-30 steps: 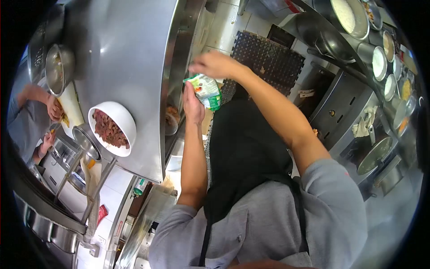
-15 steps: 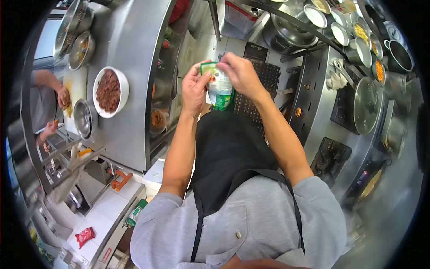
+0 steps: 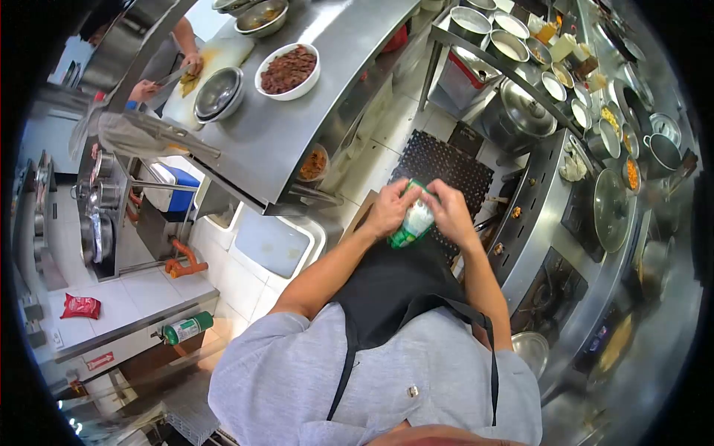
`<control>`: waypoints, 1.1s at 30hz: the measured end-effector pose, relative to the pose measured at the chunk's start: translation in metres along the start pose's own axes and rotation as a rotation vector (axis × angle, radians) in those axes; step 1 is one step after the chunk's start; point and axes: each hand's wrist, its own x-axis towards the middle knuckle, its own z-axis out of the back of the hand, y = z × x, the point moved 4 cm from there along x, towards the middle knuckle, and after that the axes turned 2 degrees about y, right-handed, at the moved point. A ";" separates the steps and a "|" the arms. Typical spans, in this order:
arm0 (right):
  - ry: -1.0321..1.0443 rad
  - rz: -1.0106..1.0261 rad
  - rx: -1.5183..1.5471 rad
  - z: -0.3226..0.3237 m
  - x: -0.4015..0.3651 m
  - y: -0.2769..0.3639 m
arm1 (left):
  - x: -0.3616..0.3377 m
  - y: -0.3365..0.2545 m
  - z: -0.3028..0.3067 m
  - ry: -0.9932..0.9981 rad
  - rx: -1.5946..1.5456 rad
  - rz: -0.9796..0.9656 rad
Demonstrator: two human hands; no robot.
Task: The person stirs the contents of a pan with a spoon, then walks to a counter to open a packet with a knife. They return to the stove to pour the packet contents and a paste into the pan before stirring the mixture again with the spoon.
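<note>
A green and white plastic packet (image 3: 416, 221) is held upright in front of my black apron. My left hand (image 3: 390, 210) grips its left side, fingers closed near the top edge. On the other side, my right hand (image 3: 451, 213) pinches the packet's upper right part. Both hands are close together at the top of the packet, over the dark perforated floor mat (image 3: 445, 165). Whether the packet's top is torn cannot be made out.
The steel counter (image 3: 256, 141) at upper left holds a white bowl of reddish-brown meat (image 3: 288, 72) and metal bowls (image 3: 219, 94). Another person's hand (image 3: 192, 62) works at a cutting board. The stove (image 3: 550, 290) runs along the right, with a glass lid (image 3: 611, 211).
My view has turned, so the counter sits higher and more floor shows at left. Both hands and the packet appear lower and farther right, with the packet more tilted.
</note>
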 end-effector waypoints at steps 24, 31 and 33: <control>0.232 0.387 -0.434 -0.171 0.005 0.161 | -0.164 -0.051 0.170 -0.049 0.208 -0.175; 0.465 0.426 -0.798 -0.208 -0.007 0.174 | -0.197 -0.051 0.180 -0.055 0.475 -0.431; 0.458 0.454 -0.765 -0.216 -0.009 0.165 | -0.208 -0.050 0.181 -0.121 0.509 -0.473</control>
